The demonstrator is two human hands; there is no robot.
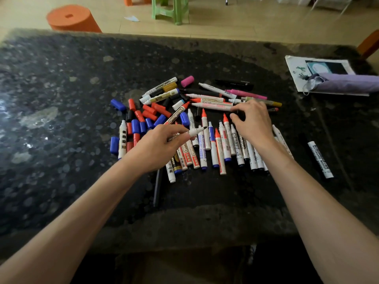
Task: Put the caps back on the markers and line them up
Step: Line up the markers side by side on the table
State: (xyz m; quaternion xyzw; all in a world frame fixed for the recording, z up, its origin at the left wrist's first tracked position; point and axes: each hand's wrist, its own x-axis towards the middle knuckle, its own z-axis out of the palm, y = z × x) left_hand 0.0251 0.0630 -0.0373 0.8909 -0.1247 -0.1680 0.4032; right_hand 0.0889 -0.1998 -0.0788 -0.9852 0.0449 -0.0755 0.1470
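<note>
Several uncapped whiteboard markers (222,142) lie side by side on the dark stone table (61,99). More markers (211,99) and loose red, blue and black caps (143,119) are heaped behind and to the left. My left hand (160,146) pinches a white marker with a black tip (193,132) just above the row, tip pointing right. My right hand (252,121) hovers over the right part of the row, thumb and fingers curled around something dark and small; I cannot tell what it is. A pink cap (187,81) lies at the back.
One capped white marker (321,159) lies alone at the right. A purple pouch (346,83) rests on a printed bag (295,70) at the far right. A dark thin stick (158,185) lies near the front. Orange stools (71,18) and a green stool (170,9) stand beyond the table.
</note>
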